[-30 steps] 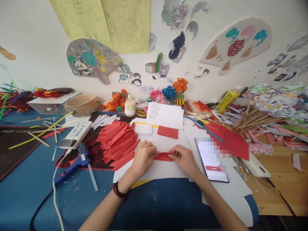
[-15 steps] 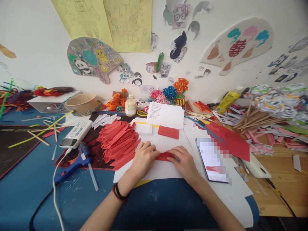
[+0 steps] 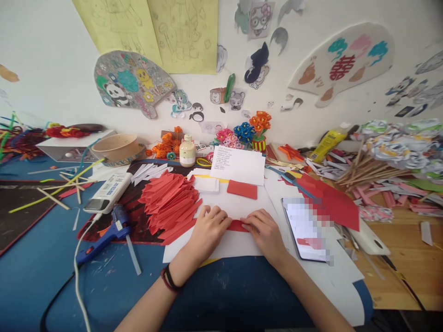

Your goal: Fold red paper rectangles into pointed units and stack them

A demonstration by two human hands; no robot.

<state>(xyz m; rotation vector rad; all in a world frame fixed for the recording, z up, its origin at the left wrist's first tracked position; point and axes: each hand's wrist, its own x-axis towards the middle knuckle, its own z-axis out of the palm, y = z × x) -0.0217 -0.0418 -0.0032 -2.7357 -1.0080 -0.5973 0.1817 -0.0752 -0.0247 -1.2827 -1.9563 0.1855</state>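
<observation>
A person's left hand is closed on the left part of a red paper strip as the right hand pinches it from the other side, over white sheets toward the front edge of the surface. The hands stand slightly closer together than a second earlier, less red showing between them; that suggests the strip is being pressed into shape. Just beyond lies a red folded piece; to the left, a heap of pointed red paper pieces, with a blue glue gun nearer the left edge. A phone, partly pixelated, lies to the right. Toward the far edge, a white card carries handwriting too small to read; blue print on a white device is equally illegible. Behind, a wall-mounted fan bears what looks like a red double-happiness character.
</observation>
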